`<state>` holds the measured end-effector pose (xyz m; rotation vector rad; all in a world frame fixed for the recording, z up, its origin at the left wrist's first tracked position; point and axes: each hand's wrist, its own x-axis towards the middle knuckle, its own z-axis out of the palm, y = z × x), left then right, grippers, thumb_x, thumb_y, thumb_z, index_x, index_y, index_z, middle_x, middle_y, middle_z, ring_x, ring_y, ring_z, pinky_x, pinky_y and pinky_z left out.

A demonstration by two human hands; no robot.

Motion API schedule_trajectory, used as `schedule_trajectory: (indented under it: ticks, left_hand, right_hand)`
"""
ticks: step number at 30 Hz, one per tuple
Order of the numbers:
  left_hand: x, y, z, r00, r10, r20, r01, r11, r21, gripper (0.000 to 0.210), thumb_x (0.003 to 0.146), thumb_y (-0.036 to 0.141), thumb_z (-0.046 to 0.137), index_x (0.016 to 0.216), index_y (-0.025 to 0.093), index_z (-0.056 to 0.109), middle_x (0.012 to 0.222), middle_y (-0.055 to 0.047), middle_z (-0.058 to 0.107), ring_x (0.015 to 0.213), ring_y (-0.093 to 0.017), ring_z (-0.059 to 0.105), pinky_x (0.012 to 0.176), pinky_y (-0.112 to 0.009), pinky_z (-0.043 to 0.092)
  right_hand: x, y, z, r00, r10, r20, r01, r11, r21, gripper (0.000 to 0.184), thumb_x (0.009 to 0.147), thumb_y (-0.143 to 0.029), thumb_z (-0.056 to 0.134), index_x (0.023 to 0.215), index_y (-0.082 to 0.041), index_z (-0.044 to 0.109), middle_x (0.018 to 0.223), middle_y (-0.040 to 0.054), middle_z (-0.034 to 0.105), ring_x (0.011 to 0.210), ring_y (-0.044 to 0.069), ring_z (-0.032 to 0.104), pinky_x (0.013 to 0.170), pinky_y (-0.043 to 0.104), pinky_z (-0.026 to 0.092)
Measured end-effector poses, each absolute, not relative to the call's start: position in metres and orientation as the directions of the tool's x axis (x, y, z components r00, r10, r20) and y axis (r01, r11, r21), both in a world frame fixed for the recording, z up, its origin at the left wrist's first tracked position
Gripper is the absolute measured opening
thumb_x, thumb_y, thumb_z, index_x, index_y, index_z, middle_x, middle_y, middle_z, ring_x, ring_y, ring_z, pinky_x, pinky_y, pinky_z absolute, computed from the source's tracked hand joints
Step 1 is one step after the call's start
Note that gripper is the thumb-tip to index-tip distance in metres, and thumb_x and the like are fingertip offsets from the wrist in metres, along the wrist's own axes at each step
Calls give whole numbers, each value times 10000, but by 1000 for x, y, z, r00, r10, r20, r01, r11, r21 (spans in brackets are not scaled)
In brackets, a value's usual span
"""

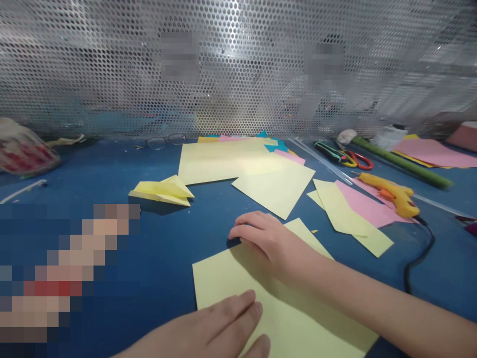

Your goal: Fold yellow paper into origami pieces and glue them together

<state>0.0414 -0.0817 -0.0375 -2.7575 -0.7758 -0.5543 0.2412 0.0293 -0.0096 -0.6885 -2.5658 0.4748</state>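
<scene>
A pale yellow sheet of paper (298,318) lies flat on the blue table in front of me. My left hand (219,323) rests on its near left part, palm down, fingers stretched out and slightly apart. Over the sheet's far edge is my right hand (264,238), its fingers bent and a little apart, with the fingertips reaching past the paper onto the table side. Nothing shows in either hand. The right hand and forearm hide part of the sheet's far side. Left of the right hand stands a folded yellow paper plane (162,191).
More pale yellow sheets (212,161) lie beyond my hands. At right are pink paper (367,204), a yellow glue gun (391,194) with a black cord, scissors (359,160) and a green stick (402,161). Glasses (166,140) lie by the perforated metal panel (231,84). A pixelated patch covers the left.
</scene>
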Motion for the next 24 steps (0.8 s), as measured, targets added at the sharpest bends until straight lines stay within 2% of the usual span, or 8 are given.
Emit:
schedule_trajectory:
  ticks: [3, 7, 11, 16, 18, 21, 24]
  left_hand:
    - [43, -81, -32, 739, 596, 314, 634, -773, -26, 371, 928, 464, 674, 1266, 312, 663, 1309, -28, 707, 1196, -215, 655, 980, -256, 541]
    - [43, -80, -29, 728, 622, 288, 651, -759, -8, 435, 911, 523, 673, 1294, 320, 648, 1329, -32, 696, 1215, -229, 643, 967, -263, 550]
    - [41, -82, -33, 746, 592, 305, 629, -777, -27, 359, 936, 451, 657, 1270, 321, 661, 1307, -7, 709, 1213, -204, 643, 975, -241, 536]
    - [35, -80, -26, 800, 388, 458, 497, -856, -143, 232, 1015, 251, 527, 1181, 252, 690, 1224, 22, 748, 1153, -120, 658, 1079, -201, 430]
    - [34, -76, -18, 751, 407, 521, 532, -839, -111, 276, 1052, 216, 425, 1119, 222, 693, 1132, 22, 775, 1084, -95, 676, 1083, -160, 395]
    - [35, -71, -8, 647, 476, 596, 601, -799, -15, 448, 1093, 168, 228, 990, 228, 660, 955, 49, 782, 965, -47, 691, 1071, -81, 331]
    - [35, -68, -5, 606, 503, 617, 616, -787, 37, 461, 1112, 196, 191, 970, 242, 628, 903, 76, 767, 921, -29, 689, 1079, -57, 287]
  right_hand:
    - [241, 30, -8, -796, 524, 301, 386, 824, -415, 358, 944, 11, 389, 1118, -164, 649, 1186, 137, 683, 1108, 267, 602, 928, 462, 511]
    - [242, 31, -7, -802, 520, 293, 382, 825, -417, 366, 920, 27, 372, 1081, -175, 632, 1190, 131, 679, 1111, 262, 598, 924, 448, 514]
    - [244, 32, -7, -790, 532, 305, 379, 814, -439, 313, 922, 20, 369, 972, -182, 603, 1161, 125, 683, 1069, 248, 613, 903, 431, 520]
    - [245, 29, -7, -734, 579, 356, 381, 784, -489, 210, 913, -28, 450, 915, -213, 549, 1076, 83, 703, 992, 210, 652, 846, 371, 545]
    - [245, 27, -7, -670, 632, 389, 403, 750, -525, 147, 905, -80, 521, 868, -221, 525, 975, 54, 708, 878, 184, 675, 753, 318, 562]
    - [249, 26, -5, -550, 713, 436, 439, 690, -575, 182, 912, -157, 603, 767, -228, 519, 809, -1, 709, 718, 148, 693, 631, 251, 558]
    - [257, 28, 2, -455, 745, 488, 460, 666, -587, 157, 925, -178, 626, 780, -236, 632, 804, -10, 763, 762, 159, 740, 656, 244, 576]
